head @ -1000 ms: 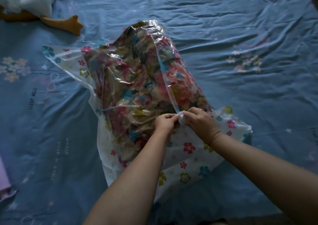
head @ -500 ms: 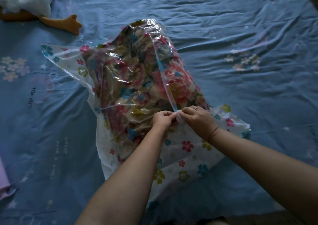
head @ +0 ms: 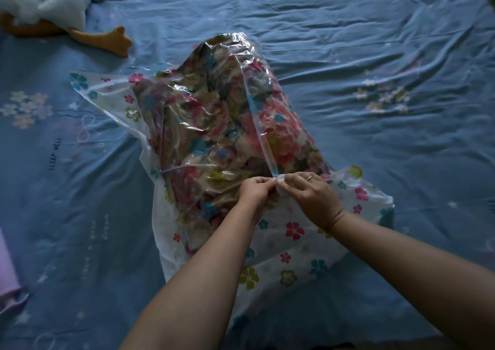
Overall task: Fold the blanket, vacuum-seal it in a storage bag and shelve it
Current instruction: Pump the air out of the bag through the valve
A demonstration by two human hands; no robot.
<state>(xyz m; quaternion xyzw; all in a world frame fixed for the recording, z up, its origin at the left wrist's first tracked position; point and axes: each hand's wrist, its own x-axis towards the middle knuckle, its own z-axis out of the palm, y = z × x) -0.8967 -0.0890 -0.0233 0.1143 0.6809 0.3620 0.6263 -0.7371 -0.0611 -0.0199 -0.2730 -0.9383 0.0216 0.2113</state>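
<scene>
A clear storage bag (head: 294,245) printed with small flowers lies on the bed, bulging with a folded floral blanket (head: 214,124) in brown, pink and teal. A pale zip strip (head: 261,124) runs along the bag's top from the far end toward me. My left hand (head: 254,190) and my right hand (head: 312,197), which wears a ring, meet at the near end of that strip. Both pinch a small white piece on the strip, which the fingertips mostly hide.
The wrinkled blue bedsheet (head: 375,55) with flower and star prints spreads all around. A white plush duck (head: 53,4) with orange feet lies at the far left corner. A lilac cloth (head: 6,274) shows at the left edge.
Both hands stay pinched together at the same spot on the strip, with only small finger shifts. The bag has hardly moved.
</scene>
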